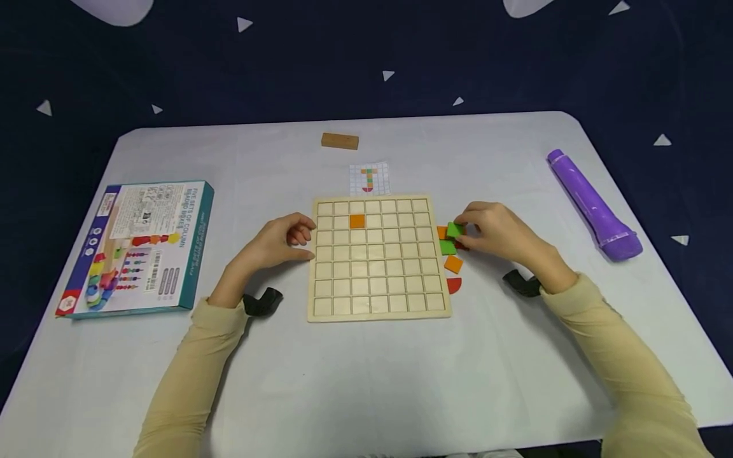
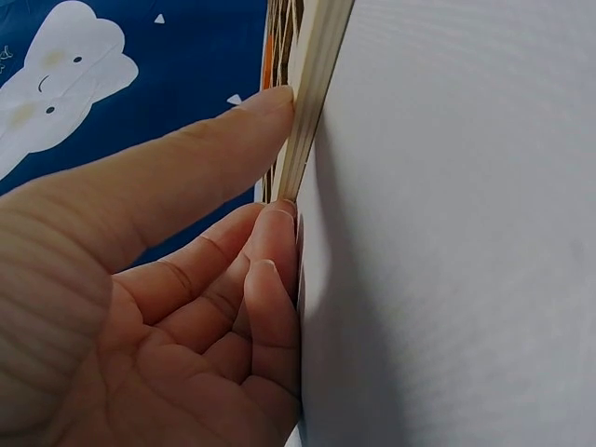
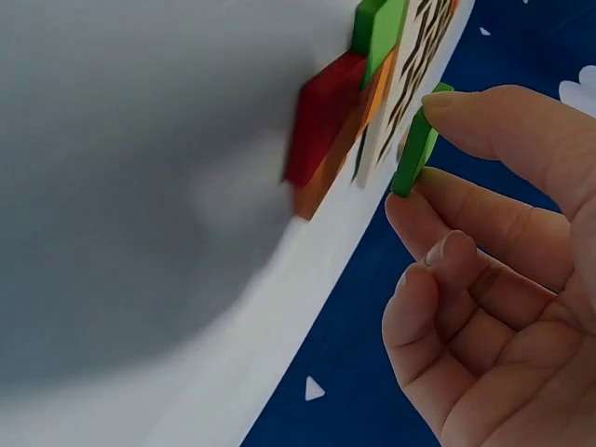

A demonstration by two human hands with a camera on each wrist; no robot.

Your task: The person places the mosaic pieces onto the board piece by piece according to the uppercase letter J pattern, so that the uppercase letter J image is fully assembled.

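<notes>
A white table (image 1: 366, 381) with rounded far corners stands before a dark navy backdrop (image 1: 321, 57) patterned with small white triangles (image 1: 244, 24) and a smiling white cloud shape (image 2: 88, 33).

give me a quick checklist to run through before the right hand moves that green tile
1. Green tile pinched in right hand: ok
2. Left hand touching the wooden board: ok, at its left edge
3. Pattern card uncovered: ok, just beyond the board
4. Orange tile inside one square: ok
5. Loose tiles spread apart for easy picking: not ok, several are bunched by the board's right edge
6. Which square the green tile goes to: cannot tell
</notes>
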